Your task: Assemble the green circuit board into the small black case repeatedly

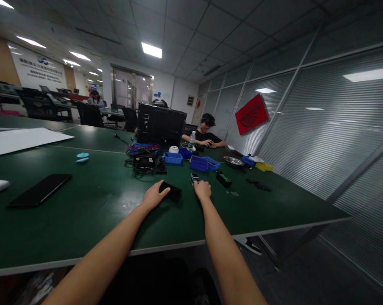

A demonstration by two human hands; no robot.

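My left hand (155, 196) is closed on one end of a black, box-shaped thing (174, 192), low over the green table. Its kind is too dark to make out. To the right, my right hand (203, 189) closes its fingers on a small silver-and-dark device (194, 176) with a screen-like top. The fingers hide the device's near end. Just right of that hand lies a black case with a green top (223, 178). Small clear pieces (234, 193) lie on the table nearby.
Blue bins (199, 163), a white ball (173, 149), a bottle (191, 140) and a tangle of cabled black gear (143, 162) stand beyond my hands. A monitor (161, 124) rises behind. Left lies a black slab (40, 190); right, a metal dish (233, 161). A person (207, 136) sits across.
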